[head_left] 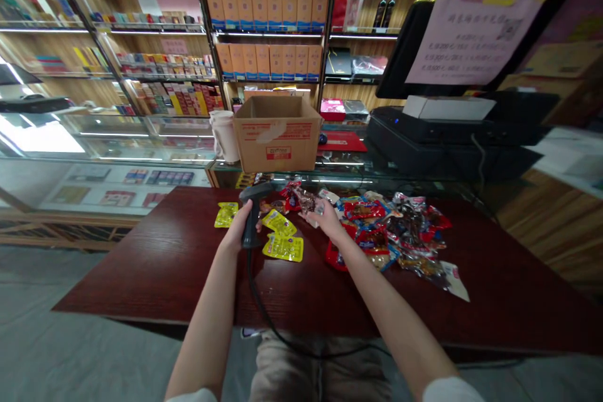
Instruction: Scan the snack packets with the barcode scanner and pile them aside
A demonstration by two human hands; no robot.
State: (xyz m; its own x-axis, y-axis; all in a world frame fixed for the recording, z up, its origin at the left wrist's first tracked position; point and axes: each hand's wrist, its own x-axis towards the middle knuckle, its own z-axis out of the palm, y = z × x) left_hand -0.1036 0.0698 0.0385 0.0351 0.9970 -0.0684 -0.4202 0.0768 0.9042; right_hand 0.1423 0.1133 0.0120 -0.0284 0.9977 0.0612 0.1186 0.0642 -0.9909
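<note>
My left hand [240,226] is wrapped round the handle of a dark barcode scanner [252,220], its cable running down over the table's front edge. My right hand [324,217] pinches a clear snack packet [308,202] with brown contents. Close to the scanner lie yellow snack packets [285,247], and one more yellow packet [226,214] rests to its left. Red packets [292,198] sit just behind my right hand. On the right a heap of red, blue and clear snack packets [367,210] spreads beneath and beyond my right forearm.
A dark red wooden table [155,257] spans the front. Behind it, an open cardboard box [277,141] and a white cup stack [225,136] stand on a glass counter. A register screen [452,50] with a paper sign rises at right. Stocked shelves [268,34] line the wall.
</note>
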